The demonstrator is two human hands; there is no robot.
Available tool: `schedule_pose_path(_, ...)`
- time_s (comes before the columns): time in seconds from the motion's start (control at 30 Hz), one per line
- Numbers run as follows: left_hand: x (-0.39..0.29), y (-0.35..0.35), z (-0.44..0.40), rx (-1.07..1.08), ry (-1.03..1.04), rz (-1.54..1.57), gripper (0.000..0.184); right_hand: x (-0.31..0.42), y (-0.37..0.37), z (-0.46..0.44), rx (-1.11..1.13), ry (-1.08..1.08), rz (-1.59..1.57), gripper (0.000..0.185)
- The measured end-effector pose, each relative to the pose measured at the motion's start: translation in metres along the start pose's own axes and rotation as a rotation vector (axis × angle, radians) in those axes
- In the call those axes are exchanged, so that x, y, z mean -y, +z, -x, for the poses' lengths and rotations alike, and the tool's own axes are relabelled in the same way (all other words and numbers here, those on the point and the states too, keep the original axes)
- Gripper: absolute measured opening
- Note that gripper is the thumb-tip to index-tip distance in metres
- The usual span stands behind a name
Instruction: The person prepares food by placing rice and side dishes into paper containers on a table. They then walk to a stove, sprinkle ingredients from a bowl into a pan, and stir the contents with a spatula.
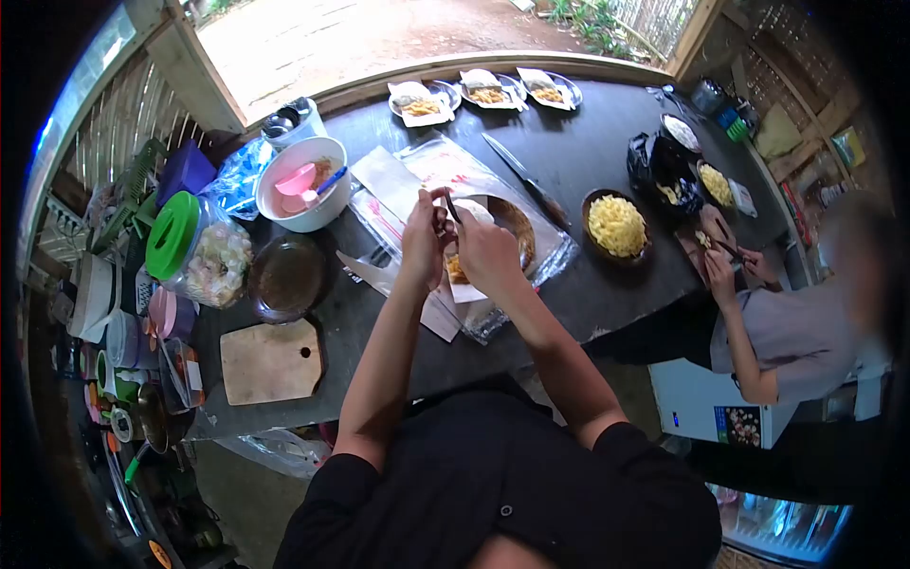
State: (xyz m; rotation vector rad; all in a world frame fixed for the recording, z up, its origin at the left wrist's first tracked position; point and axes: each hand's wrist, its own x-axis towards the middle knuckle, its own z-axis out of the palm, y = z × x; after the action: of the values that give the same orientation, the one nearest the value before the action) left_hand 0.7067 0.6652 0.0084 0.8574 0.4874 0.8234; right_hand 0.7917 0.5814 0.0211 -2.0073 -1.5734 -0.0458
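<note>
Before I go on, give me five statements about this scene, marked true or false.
Three plates stand near the far edge of the table. True.
The green lid is off. False: the green lid is on the jar.
The left hand and right hand are close together. True.
The cutting board is right of the yellow food. False: the cutting board is left of the yellow food.
A pink scoop is in the white tub. True.

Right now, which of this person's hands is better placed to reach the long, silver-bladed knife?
Probably the right hand: it is nearer the knife, while the left hand is farther left. Both are at a slender dark object, though.
</note>
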Motion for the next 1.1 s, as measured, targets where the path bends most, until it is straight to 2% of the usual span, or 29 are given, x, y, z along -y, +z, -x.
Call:
schedule_pose_path(0.03,0.011,0.005,0.006,0.014,-0.031,-0.016,0.041,-0.007,0.002,0.012,0.005,0.014,0.001,0.03)
schedule_pose_path(0.07,0.022,0.01,0.013,0.034,-0.009,-0.148,0.038,-0.014,0.005,0.023,0.023,0.047,0.014,0.026)
schedule_pose_path(0.1,0.025,0.021,0.017,-0.013,-0.069,-0.23,0.031,-0.019,0.006,0.031,0.035,0.077,0.028,0.023)
schedule_pose_path(0.17,0.056,0.011,0.013,0.091,0.041,-0.309,0.026,-0.017,-0.004,0.044,0.066,0.118,0.057,0.025)
schedule_pose_path(0.3,0.072,0.01,0.008,0.141,0.145,-0.315,0.024,-0.027,-0.011,0.064,0.053,0.209,-0.03,0.027)
schedule_pose_path(0.37,0.067,0.012,0.011,0.089,0.003,-0.383,0.024,-0.04,-0.009,0.073,0.033,0.187,-0.308,0.031)
schedule_pose_path(0.4,0.062,0.017,0.012,0.069,0.014,-0.373,0.025,-0.044,-0.01,0.075,0.086,0.285,-0.492,0.025)
schedule_pose_path(0.43,0.064,0.017,0.01,0.071,0.013,-0.368,0.025,-0.052,-0.01,0.078,0.087,0.285,-0.487,0.025)
schedule_pose_path(0.5,0.066,0.015,0.002,0.081,0.126,-0.439,0.028,-0.065,-0.011,0.08,0.317,0.307,-0.756,0.023)
schedule_pose_path(0.57,0.064,0.011,-0.004,0.119,0.122,-0.542,0.029,-0.066,-0.009,0.084,0.258,0.306,-0.845,0.023)
schedule_pose_path(0.63,0.071,0.006,-0.01,0.099,0.242,-0.588,0.033,-0.065,-0.01,0.083,0.192,0.526,-1.058,0.021)
schedule_pose_path(0.73,0.072,-0.013,-0.023,0.019,0.337,-0.513,0.034,-0.087,0.002,0.08,0.091,0.576,-1.126,0.022)
schedule_pose_path(0.77,0.069,-0.021,-0.023,0.019,0.336,-0.514,0.034,-0.094,0.008,0.078,0.091,0.577,-1.126,0.022)
schedule_pose_path(0.83,0.057,-0.036,-0.016,-0.219,0.433,-0.918,0.036,-0.107,0.018,0.076,-0.051,0.613,-0.699,0.027)
schedule_pose_path(0.93,0.058,-0.068,-0.017,-0.294,0.432,-1.068,0.04,-0.118,0.028,0.075,-0.068,0.587,-0.633,0.028)
schedule_pose_path(1.1,0.066,-0.086,-0.011,-0.248,0.353,-1.161,0.038,-0.116,0.031,0.072,-0.042,0.57,-0.576,0.032)
